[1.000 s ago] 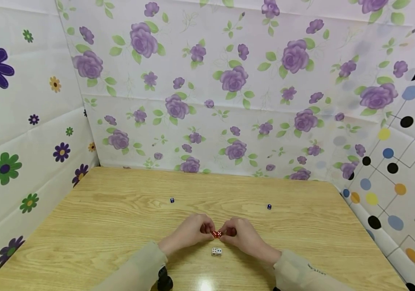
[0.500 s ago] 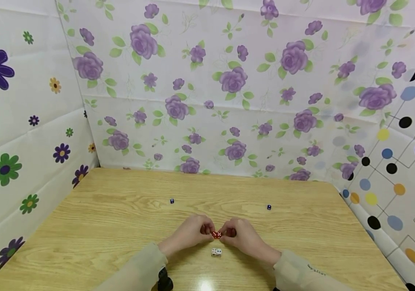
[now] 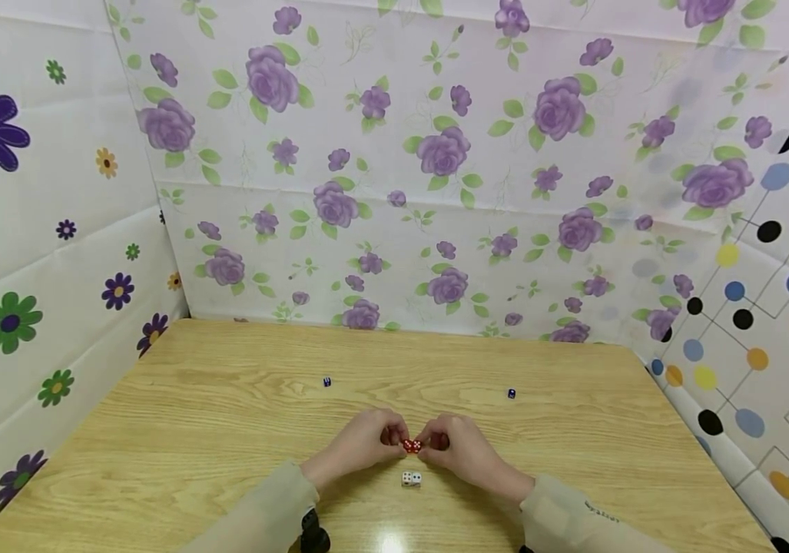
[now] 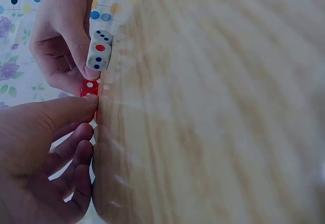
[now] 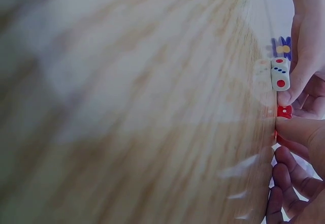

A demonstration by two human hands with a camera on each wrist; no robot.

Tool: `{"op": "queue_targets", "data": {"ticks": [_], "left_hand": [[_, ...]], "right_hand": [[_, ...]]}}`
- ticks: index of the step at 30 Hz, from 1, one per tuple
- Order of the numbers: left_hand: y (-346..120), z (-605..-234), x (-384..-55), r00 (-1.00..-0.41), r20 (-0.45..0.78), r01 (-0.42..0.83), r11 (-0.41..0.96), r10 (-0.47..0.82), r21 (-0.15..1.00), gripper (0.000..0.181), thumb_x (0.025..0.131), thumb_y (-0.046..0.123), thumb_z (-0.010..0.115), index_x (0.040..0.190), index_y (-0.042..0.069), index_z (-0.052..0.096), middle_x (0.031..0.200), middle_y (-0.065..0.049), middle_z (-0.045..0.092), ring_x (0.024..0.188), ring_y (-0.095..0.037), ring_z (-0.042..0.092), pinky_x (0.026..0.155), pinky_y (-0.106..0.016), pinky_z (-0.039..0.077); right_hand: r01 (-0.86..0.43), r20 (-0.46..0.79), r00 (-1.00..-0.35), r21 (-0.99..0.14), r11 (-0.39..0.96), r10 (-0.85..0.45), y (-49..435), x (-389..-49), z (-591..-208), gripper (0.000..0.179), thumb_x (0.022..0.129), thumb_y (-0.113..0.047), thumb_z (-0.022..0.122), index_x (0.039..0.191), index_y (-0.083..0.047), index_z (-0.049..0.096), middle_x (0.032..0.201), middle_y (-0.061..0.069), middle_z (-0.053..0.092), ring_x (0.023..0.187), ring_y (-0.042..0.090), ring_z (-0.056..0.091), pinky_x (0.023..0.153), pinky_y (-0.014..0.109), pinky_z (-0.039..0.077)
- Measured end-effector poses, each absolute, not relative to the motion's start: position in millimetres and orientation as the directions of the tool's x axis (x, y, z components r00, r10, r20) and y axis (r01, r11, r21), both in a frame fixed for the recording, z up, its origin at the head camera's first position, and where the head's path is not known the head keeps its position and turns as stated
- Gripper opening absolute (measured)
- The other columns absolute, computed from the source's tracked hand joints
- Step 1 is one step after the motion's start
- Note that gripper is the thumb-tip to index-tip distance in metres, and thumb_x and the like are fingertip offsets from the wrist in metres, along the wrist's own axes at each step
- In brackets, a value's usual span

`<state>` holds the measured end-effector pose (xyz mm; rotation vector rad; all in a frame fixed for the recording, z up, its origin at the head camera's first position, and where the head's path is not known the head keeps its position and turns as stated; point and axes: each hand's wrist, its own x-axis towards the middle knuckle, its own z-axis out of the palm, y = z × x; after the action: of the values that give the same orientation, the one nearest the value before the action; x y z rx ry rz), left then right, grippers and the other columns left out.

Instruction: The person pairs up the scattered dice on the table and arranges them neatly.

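Two red dice with white pips sit side by side on the table in the head view. My left hand (image 3: 366, 439) pinches the left red die (image 3: 407, 445) between thumb and fingertips. From the other side, my right hand (image 3: 462, 448) pinches the right red die (image 3: 418, 445). Both wrist views show a red die (image 4: 90, 86) at the tabletop, partly covered by thumbs and fingers. Closer to me than the hands, a pair of white dice (image 3: 411, 479) stands together. In the right wrist view the white dice (image 5: 280, 74) show red and blue pips.
Beyond the hands lie two dark blue dice, one blue die (image 3: 327, 382) to the left and another blue die (image 3: 512, 393) to the right. The wooden table (image 3: 228, 430) ends at a flowered cloth (image 3: 394, 230) behind, with patterned cloths on both sides.
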<state>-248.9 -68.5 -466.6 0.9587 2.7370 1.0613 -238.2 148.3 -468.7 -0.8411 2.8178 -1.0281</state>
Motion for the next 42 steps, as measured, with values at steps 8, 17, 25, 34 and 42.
{"op": "queue_targets", "data": {"ticks": [8, 17, 25, 34, 42], "left_hand": [[-70, -465, -248, -0.806, 0.146, 0.51, 0.547, 0.574, 0.664, 0.01, 0.083, 0.011, 0.078, 0.088, 0.012, 0.07, 0.081, -0.001, 0.066, 0.069, 0.0, 0.052, 0.064, -0.017, 0.046], [-90, -454, -262, -0.797, 0.11, 0.466, 0.489, 0.593, 0.738, 0.012, 0.088, 0.01, 0.073, 0.098, 0.006, 0.069, 0.088, -0.002, 0.068, 0.078, -0.007, 0.059, 0.069, -0.02, 0.049], [-126, -438, -283, -0.795, 0.142, 0.521, 0.543, 0.59, 0.658, 0.014, 0.092, 0.013, 0.069, 0.105, 0.006, 0.069, 0.091, -0.002, 0.068, 0.081, -0.01, 0.06, 0.071, -0.023, 0.051], [-159, -433, -313, -0.877, 0.219, 0.465, 0.638, 0.428, 0.613, 0.02, 0.09, 0.008, 0.07, 0.109, 0.001, 0.069, 0.091, -0.008, 0.065, 0.077, -0.015, 0.055, 0.067, -0.026, 0.045], [-178, -443, -326, -0.904, 0.208, 0.417, 0.669, 0.372, 0.615, 0.022, 0.09, 0.011, 0.071, 0.11, 0.001, 0.068, 0.095, -0.012, 0.063, 0.082, -0.019, 0.055, 0.074, -0.033, 0.046]], "right_hand": [[-0.475, 0.148, -0.856, -0.599, 0.644, -0.495, 149, -240, -471, 0.008, 0.085, -0.017, 0.077, 0.092, -0.019, 0.075, 0.075, -0.009, 0.06, 0.063, -0.001, 0.049, 0.057, 0.019, 0.043], [-0.483, 0.157, -0.853, -0.598, 0.639, -0.498, 149, -240, -470, 0.008, 0.084, -0.017, 0.078, 0.092, -0.018, 0.075, 0.075, -0.008, 0.06, 0.063, -0.001, 0.049, 0.057, 0.018, 0.042], [-0.483, 0.159, -0.854, -0.6, 0.638, -0.496, 149, -240, -471, 0.007, 0.085, -0.017, 0.078, 0.091, -0.018, 0.075, 0.076, -0.007, 0.06, 0.064, -0.001, 0.048, 0.057, 0.018, 0.042], [-0.485, 0.16, -0.854, -0.593, 0.643, -0.496, 150, -240, -470, 0.008, 0.084, -0.018, 0.078, 0.092, -0.018, 0.075, 0.076, -0.007, 0.06, 0.064, 0.0, 0.048, 0.057, 0.018, 0.042], [-0.481, 0.151, -0.853, -0.596, 0.643, -0.499, 150, -239, -469, 0.008, 0.085, -0.018, 0.077, 0.093, -0.017, 0.075, 0.076, -0.007, 0.06, 0.065, 0.0, 0.048, 0.057, 0.018, 0.042]]}}
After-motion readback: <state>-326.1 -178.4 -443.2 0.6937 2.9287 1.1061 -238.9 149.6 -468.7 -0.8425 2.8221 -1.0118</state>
